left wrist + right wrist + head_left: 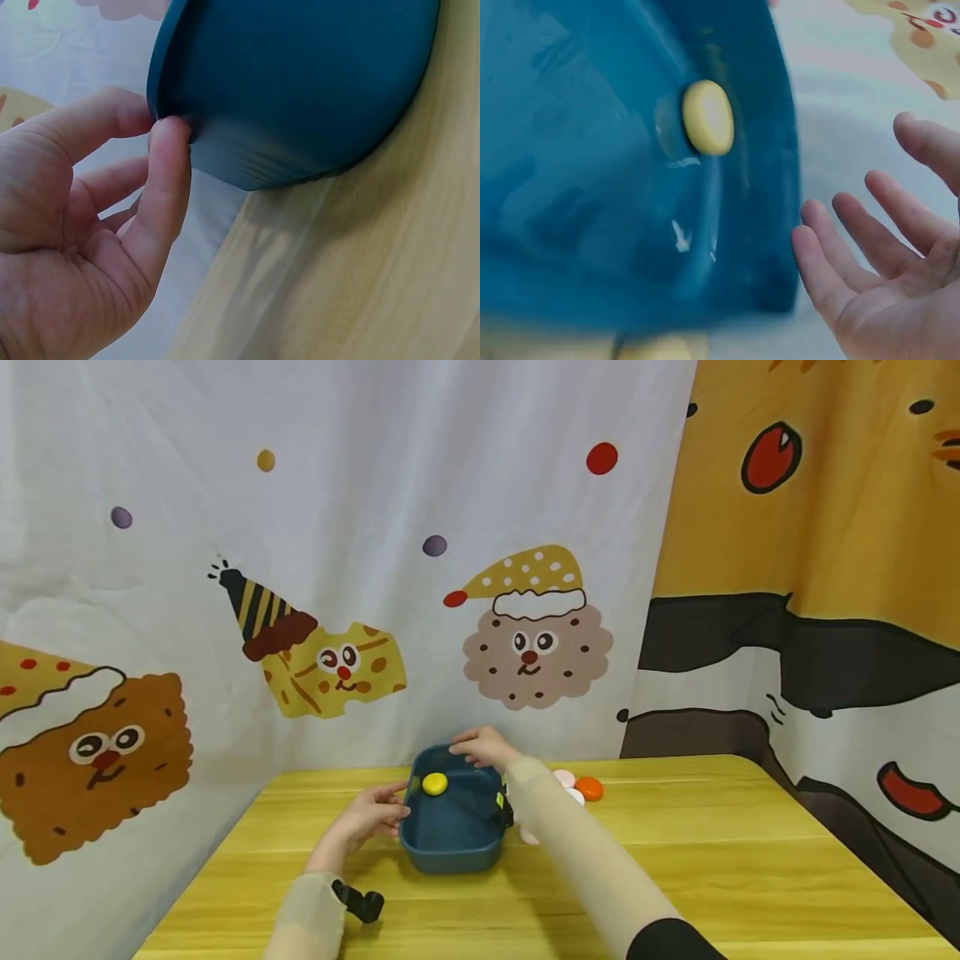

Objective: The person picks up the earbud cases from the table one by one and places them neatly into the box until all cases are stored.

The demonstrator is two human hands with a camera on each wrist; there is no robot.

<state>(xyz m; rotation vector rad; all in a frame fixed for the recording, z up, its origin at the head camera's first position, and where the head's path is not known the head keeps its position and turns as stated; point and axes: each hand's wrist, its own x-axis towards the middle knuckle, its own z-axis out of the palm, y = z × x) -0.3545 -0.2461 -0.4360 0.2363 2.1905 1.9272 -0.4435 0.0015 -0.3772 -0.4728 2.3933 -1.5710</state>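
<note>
A dark teal plastic tub (pixel 453 862) with rounded corners is at the middle of the table. Inside it, near the left wall, lies a smooth yellow oval piece (pixel 435 784), seen larger in the right wrist view. My left hand (pixel 367 817) pinches the tub's left rim between thumb and fingers, as the left wrist view shows up close. At the tub's far edge is my right hand (pixel 486 747), its fingers spread and loosely bent. In the right wrist view its fingertips (pixel 805 238) come up to the tub's rim; whether they touch is unclear.
Right of the tub, partly behind my right forearm, several rounded pieces lie on the wooden table (pixel 712 852): an orange one (pixel 589 789), a pink one (pixel 564 777) and a white one (pixel 577 796). A curtain (pixel 360 510) with cartoon prints hangs behind the table.
</note>
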